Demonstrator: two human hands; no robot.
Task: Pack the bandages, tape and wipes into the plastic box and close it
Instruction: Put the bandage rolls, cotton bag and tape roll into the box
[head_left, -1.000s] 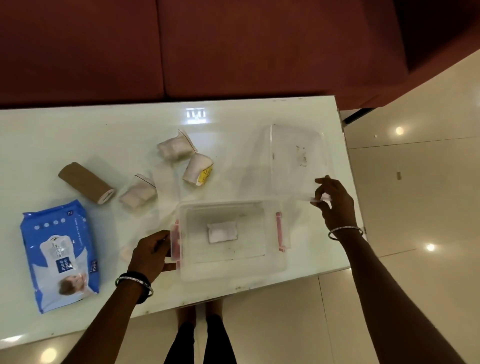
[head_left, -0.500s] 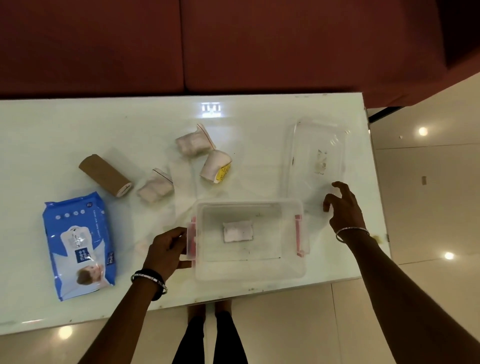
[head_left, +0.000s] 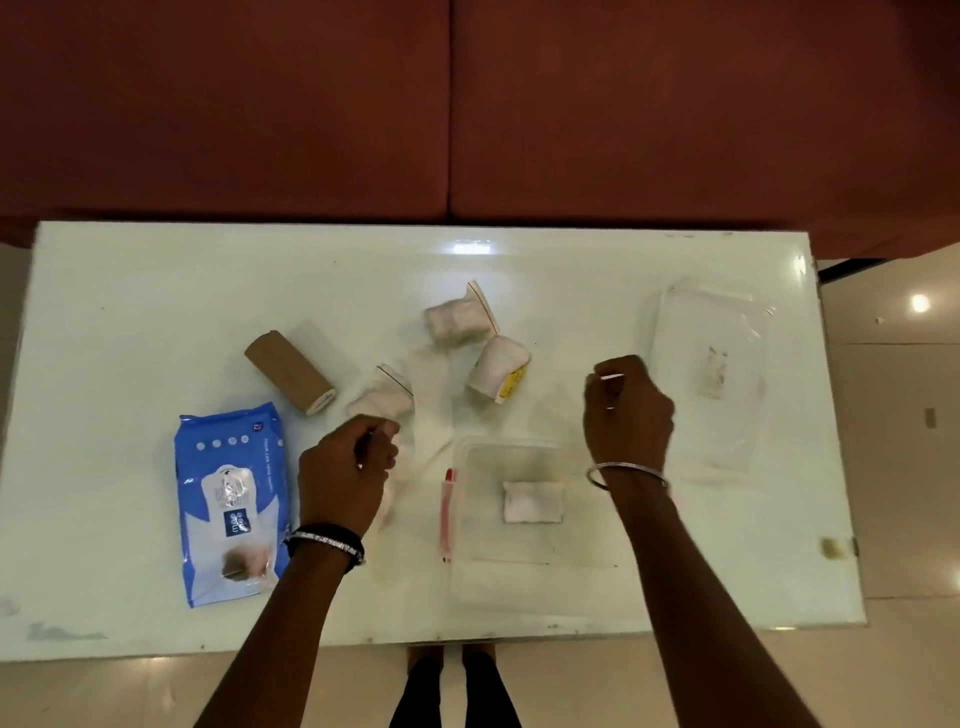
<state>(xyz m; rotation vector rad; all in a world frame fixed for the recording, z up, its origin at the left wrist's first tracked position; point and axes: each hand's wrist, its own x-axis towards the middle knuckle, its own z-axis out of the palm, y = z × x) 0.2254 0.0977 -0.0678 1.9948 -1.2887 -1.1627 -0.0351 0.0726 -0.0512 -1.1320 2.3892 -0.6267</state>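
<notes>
Head view: your left hand (head_left: 345, 467), fingers curled but empty, sits just at 6 o'clock of the bagged bandage (head_left: 382, 400); right hand (head_left: 626, 415) loosely clenched, empty, above the open plastic box (head_left: 511, 577).

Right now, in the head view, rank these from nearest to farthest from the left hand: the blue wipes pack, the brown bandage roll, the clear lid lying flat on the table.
1. Blue wipes pack: beside the left hand, to its left.
2. Brown bandage roll: farther up the table, up-left of the hand.
3. Clear flat lid: far right, beyond the right hand.
</notes>
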